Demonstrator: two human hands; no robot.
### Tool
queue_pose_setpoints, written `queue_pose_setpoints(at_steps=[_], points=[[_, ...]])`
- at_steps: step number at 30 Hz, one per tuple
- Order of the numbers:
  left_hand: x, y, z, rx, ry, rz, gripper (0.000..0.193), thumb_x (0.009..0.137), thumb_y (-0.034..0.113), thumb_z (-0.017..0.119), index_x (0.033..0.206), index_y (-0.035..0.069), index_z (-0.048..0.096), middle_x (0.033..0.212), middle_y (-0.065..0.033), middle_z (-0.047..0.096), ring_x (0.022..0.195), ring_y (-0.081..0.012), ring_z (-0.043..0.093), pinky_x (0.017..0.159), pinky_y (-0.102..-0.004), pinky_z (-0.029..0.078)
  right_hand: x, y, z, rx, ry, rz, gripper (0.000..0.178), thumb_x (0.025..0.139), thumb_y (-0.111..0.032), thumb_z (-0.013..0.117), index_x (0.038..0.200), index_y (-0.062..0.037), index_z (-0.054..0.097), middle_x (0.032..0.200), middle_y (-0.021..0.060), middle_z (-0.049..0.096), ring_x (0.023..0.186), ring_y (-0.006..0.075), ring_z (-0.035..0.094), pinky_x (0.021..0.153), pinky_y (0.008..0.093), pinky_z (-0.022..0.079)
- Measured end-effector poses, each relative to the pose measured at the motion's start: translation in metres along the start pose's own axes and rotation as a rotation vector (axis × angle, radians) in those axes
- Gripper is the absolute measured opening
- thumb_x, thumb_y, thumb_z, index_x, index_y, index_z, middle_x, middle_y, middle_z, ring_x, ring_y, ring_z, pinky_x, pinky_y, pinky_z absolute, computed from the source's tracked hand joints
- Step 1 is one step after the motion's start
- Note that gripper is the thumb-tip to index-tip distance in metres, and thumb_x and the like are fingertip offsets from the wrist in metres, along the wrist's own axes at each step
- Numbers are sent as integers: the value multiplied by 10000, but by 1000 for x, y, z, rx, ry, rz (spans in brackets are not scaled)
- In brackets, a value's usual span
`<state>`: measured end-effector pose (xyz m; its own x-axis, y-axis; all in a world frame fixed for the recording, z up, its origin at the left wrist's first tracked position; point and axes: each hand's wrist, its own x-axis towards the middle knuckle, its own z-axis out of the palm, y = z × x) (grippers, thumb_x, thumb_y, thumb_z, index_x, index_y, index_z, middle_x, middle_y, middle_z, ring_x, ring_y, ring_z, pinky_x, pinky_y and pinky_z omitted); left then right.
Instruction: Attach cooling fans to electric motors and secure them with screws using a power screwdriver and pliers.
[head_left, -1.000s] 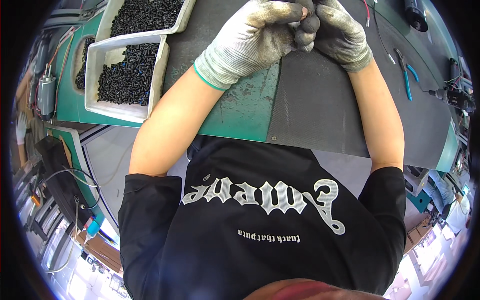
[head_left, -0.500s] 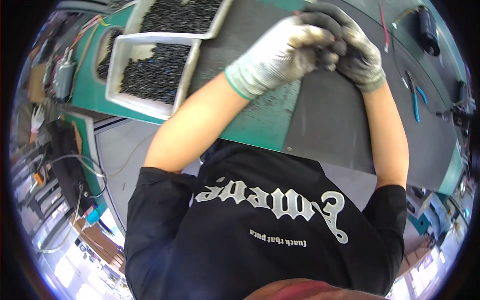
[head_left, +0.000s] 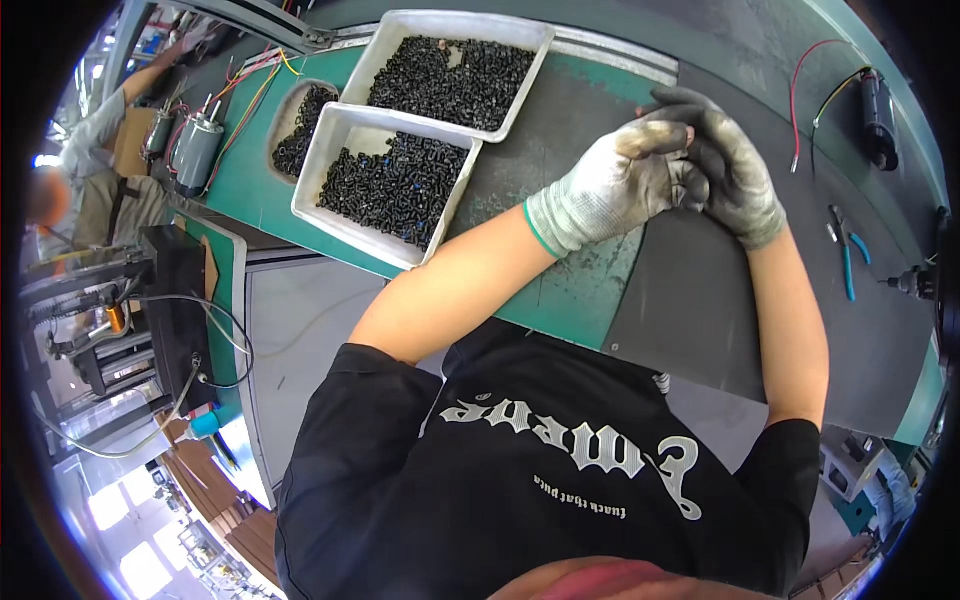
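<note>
My left hand (head_left: 632, 175), in a white knit glove with a green cuff and dirty fingertips, is raised over the workbench with its fingers curled. Close against it is my right hand (head_left: 738, 175), in a glove blackened at the fingers, which bend toward the left hand's fingertips. Anything pinched between them is hidden or too small to make out. Left of my hands, a white tray (head_left: 308, 185) holds many small black parts with a few blue ones among them. Behind it stands a second white tray (head_left: 545, 50), also filled with small black parts.
Pliers with blue handles (head_left: 850, 265) lie on the dark mat (head_left: 680, 310), right of my right arm. A black cylindrical motor (head_left: 878, 125) with wires is at the far right. Grey motors (head_left: 198, 155) stand at the left, near a recess (head_left: 283, 160) of black parts. Another person (head_left: 110, 180) works there.
The view has swung, so the trays, bench and arms sit lower and farther right in it. More of the other person shows at the left. My hands remain close together, fingers slightly shifted.
</note>
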<state>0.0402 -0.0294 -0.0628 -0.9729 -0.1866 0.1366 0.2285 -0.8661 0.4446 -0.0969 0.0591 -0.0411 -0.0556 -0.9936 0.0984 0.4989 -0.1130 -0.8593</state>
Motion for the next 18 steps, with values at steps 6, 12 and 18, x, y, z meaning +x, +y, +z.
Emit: queue_pose_setpoints(at_steps=[6, 12, 18], points=[[-9, 2, 6, 76, 57, -4, 412, 990, 337, 422, 1274, 51, 508, 1112, -164, 640, 921, -261, 634, 826, -392, 500, -1, 0, 5, 202, 50, 104, 558, 1029, -422, 403, 1320, 49, 474, 1126, 143, 618, 957, 185, 627, 823, 286, 538], [-13, 5, 12, 129, -2, -24, 498, 978, 323, 470, 1398, 62, 409, 1093, -137, 627, 929, -230, 619, 830, -377, 494, -6, 8, -6, 153, 113, 172, 704, 950, -576, 452, 1333, 14, 465, 1068, 106, 638, 699, 129, 645, 538, 217, 524], [-15, 4, 30, 443, 10, -45, 903, 877, 438, 626, 1539, 69, 135, 1132, -52, 569, 949, -171, 565, 896, -399, 468, 4, 6, -26, 212, -41, 233, 815, 919, -684, 373, 1186, 61, 565, 1076, 190, 647, 1035, 262, 621, 895, 369, 525]])
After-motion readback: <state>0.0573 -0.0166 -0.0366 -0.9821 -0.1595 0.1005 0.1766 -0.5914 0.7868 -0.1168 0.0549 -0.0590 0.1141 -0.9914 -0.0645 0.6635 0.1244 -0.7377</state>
